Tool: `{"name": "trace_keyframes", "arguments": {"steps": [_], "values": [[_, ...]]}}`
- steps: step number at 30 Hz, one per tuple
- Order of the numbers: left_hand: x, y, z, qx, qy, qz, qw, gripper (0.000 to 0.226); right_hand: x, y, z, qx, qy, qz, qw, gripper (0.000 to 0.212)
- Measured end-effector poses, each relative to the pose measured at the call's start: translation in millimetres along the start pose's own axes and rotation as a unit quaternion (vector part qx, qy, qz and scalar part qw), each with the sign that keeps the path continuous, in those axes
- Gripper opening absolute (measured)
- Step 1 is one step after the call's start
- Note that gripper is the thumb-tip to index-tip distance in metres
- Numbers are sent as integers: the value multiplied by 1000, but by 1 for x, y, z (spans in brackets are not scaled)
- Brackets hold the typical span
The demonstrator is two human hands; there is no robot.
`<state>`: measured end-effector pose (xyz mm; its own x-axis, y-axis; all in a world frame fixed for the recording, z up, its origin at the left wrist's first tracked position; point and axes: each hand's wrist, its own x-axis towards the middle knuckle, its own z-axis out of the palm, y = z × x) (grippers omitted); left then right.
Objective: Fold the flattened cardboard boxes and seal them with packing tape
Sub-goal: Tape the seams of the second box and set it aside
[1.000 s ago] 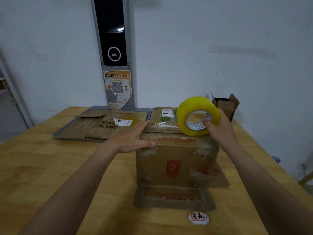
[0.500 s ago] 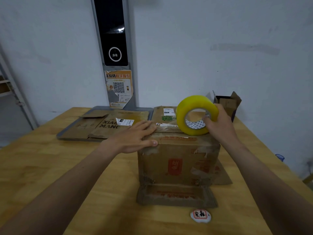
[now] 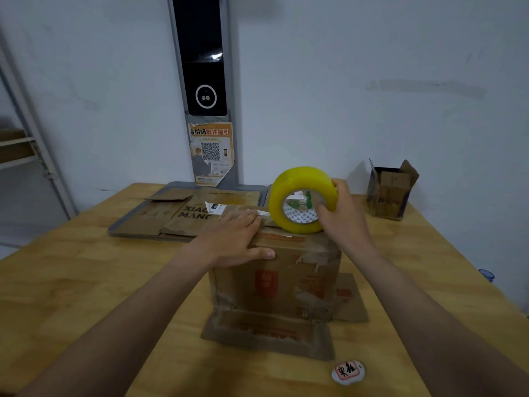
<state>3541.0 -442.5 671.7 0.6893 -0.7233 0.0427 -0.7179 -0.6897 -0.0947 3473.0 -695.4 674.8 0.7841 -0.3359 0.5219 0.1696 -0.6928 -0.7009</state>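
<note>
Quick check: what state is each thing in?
cardboard box, upright, top flaps down, lower flaps splayed out.
tape roll, on edge atop the box.
left hand, flat on box top.
right hand, gripping tape roll.
flattened boxes, lying flat.
small box, open.

Covered box top, cropped edges, blurred print

The left hand point(image 3: 232, 242) and tape roll point(image 3: 286, 190) cover most of the box point(image 3: 274, 285) top, so its seam is unseen. The right hand point(image 3: 343, 216) has its fingers point(image 3: 339, 186) partly hidden behind the roll. At 9 o'clock the frame cuts a shelf point(image 3: 14, 147). At 4 o'clock a blue thing point(image 3: 485, 275) peeks past the counter point(image 3: 86, 282) edge. The box's red print is blurred.
</note>
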Motion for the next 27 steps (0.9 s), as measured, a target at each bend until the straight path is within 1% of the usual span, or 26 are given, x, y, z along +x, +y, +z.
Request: {"name": "trace_keyframes", "arguments": {"steps": [3, 6, 9, 11, 13, 17, 20, 23, 27], "values": [[0, -3, 3, -20, -1, -15, 1000, 124, 3, -6, 8, -10, -7, -6, 1000, 40], [3, -5, 8, -18, 11, -11, 1000, 123, 6, -8, 2, -33, -15, -3, 999, 39], [6, -7, 11, -23, 33, -8, 999, 123, 11, -18, -5, -88, -18, -31, 996, 41], [6, -10, 13, -19, 39, -7, 999, 119, 15, -25, -12, -129, -24, -62, 989, 42], [6, -11, 15, -22, 42, -10, 999, 117, 19, -31, -24, -166, -33, -83, 982, 47], [6, -11, 14, -30, 30, -12, 999, 116, 20, -34, -56, -244, -35, -97, 964, 58], [6, -9, 12, -39, 23, -14, 999, 115, 21, -27, -82, -316, -30, -93, 944, 70], [6, -8, 11, -33, 20, -14, 999, 115, 14, -15, -96, -379, -34, -71, 922, 79], [8, -7, 12, -33, 14, -19, 999, 114, -1, 4, -93, -370, -43, -50, 927, 81]]}}
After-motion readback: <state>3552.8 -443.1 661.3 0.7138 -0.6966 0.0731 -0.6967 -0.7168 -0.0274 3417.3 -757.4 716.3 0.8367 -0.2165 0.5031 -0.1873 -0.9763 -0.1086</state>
